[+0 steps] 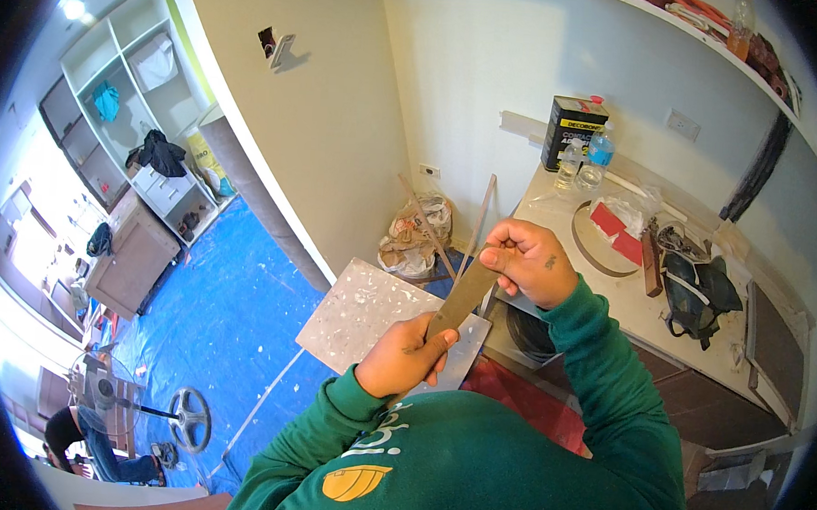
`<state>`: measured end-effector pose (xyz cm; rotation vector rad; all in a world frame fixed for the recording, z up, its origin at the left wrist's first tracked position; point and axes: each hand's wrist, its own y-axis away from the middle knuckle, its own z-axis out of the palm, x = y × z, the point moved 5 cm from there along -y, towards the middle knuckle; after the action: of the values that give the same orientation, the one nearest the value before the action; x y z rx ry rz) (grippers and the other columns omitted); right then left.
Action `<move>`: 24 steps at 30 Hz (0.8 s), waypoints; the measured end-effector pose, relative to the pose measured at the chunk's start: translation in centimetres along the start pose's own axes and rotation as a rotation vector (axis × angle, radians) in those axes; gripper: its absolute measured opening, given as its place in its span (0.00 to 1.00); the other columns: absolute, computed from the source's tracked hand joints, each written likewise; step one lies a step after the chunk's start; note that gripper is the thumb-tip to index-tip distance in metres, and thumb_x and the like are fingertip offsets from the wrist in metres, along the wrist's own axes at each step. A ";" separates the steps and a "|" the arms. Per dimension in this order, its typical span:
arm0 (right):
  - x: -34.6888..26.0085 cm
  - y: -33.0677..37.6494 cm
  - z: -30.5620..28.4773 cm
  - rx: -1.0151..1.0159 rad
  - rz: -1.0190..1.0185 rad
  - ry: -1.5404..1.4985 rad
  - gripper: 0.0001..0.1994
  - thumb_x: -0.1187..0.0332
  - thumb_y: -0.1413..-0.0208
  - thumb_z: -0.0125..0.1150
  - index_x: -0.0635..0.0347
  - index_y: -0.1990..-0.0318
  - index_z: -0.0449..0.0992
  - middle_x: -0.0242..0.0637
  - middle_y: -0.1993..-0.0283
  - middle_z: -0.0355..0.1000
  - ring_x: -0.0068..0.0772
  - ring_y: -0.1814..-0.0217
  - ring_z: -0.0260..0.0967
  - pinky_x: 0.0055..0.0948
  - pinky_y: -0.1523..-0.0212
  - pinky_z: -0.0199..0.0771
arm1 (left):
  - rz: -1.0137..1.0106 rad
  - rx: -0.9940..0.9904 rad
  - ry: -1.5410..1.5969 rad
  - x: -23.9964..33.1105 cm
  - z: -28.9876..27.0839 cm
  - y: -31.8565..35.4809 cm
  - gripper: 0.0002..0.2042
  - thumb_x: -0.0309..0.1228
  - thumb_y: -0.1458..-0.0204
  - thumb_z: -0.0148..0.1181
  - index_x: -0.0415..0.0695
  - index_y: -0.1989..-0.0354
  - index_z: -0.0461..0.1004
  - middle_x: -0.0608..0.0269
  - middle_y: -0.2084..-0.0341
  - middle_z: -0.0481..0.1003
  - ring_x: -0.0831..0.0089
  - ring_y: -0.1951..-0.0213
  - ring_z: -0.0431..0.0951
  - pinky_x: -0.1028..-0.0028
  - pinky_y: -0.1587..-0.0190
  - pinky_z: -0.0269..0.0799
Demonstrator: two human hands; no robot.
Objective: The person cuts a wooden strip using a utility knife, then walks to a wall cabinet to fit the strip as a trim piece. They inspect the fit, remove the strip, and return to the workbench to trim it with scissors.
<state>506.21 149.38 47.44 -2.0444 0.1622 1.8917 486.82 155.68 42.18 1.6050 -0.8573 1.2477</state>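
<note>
A flat, narrow olive-brown strip point(464, 299) slants between my hands in front of my chest. My left hand point(405, 355) is closed around its lower part, thumb lying on top. At the upper end, my right hand point(530, 261) pinches it between thumb and curled fingers. Whether the strip is wood edging or another sheet material I cannot make out. Beneath it lies a grey-brown board point(368, 313) spattered with white. Two thin sticks lean behind the hands, beside a plastic bag point(417, 230) on the floor.
On the white counter point(628, 303) at right are a black can point(570, 134), clear bottles point(600, 152), a coiled strip point(580, 241), red sandpaper-like sheets point(615, 227) and a black mask-like item point(697, 293). Blue sheeting point(239, 311) covers the left floor, with a fan point(106, 389) and a crouching person point(107, 447).
</note>
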 end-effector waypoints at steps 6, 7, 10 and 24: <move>-0.4 0.5 -0.9 -0.149 0.038 -0.140 0.13 0.72 0.39 0.56 0.67 0.48 0.72 0.33 0.71 0.72 0.19 0.74 0.69 0.21 0.72 0.72 | -0.006 -0.035 0.009 -0.1 -0.4 0.3 0.12 0.38 0.35 0.50 0.41 0.58 0.69 0.69 0.82 0.70 0.80 0.83 0.70 0.80 0.79 0.66; -0.4 0.5 -0.8 -0.150 0.046 -0.129 0.14 0.73 0.39 0.56 0.67 0.48 0.72 0.32 0.70 0.72 0.19 0.73 0.69 0.21 0.71 0.72 | -0.013 -0.038 0.008 -0.2 -0.5 0.2 0.12 0.38 0.35 0.50 0.41 0.57 0.69 0.69 0.82 0.70 0.80 0.83 0.70 0.80 0.78 0.66; -0.5 0.3 -0.8 -0.139 0.015 -0.095 0.14 0.72 0.40 0.56 0.66 0.48 0.73 0.30 0.70 0.70 0.17 0.73 0.67 0.20 0.71 0.70 | -0.020 -0.042 0.014 -0.2 -0.3 0.2 0.12 0.38 0.35 0.50 0.41 0.58 0.70 0.69 0.82 0.70 0.81 0.83 0.71 0.80 0.78 0.67; 1.5 -1.2 -1.1 0.153 -0.078 0.269 0.19 0.53 0.39 0.60 0.60 0.73 0.76 0.22 0.81 0.64 0.13 0.80 0.58 0.18 0.79 0.58 | 0.001 -0.023 -0.162 0.6 0.7 -0.6 0.14 0.39 0.36 0.52 0.40 0.66 0.68 0.68 0.83 0.69 0.80 0.82 0.71 0.78 0.78 0.68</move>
<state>507.78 150.38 46.23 -2.1578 0.2799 1.5039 487.74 155.21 42.53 1.7042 -0.9700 1.1154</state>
